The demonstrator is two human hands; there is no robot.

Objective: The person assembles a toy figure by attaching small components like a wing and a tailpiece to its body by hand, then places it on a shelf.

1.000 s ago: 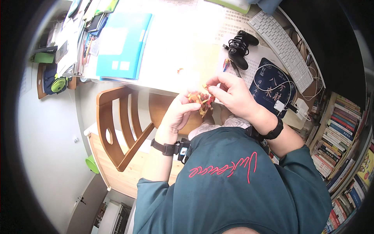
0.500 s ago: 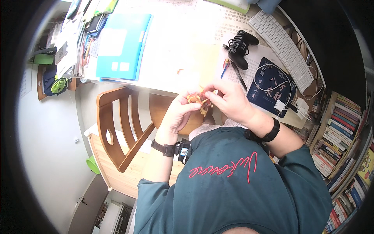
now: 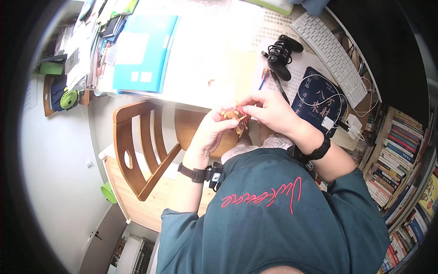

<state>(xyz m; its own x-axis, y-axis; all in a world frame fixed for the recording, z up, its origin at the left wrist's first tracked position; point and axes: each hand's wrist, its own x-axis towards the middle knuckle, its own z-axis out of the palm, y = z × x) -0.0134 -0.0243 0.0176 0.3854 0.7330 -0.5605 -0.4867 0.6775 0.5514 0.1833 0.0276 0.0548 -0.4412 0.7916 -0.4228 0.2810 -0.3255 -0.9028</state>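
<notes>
Between my hands, just off the desk's front edge, is a small orange-yellow and red plastic toy figure (image 3: pixel 240 119) with several thin jutting parts. My left hand (image 3: pixel 211 131) grips its left side, thumb laid across the front. From the right, my right hand (image 3: pixel 269 109) pinches its upper right part with thumb and fingertips. Fingers cover much of the toy, so its exact shape is hard to make out. A tiny orange-brown piece (image 3: pixel 211 83) lies on the white desk top (image 3: pixel 200 59) beyond my hands.
A black game controller (image 3: pixel 282 57), a pen (image 3: pixel 279 86), a small blue-and-red item (image 3: pixel 264 78), a dark blue mat (image 3: pixel 315 98) with white cables and a white keyboard (image 3: pixel 329 48) are at right. Blue folders (image 3: pixel 157 55) lie left. A wooden chair (image 3: pixel 130 150) stands near my left arm.
My right hand has shifted slightly down and closer around the toy figure, and more of its red part shows. My left hand keeps its grip almost unmoved.
</notes>
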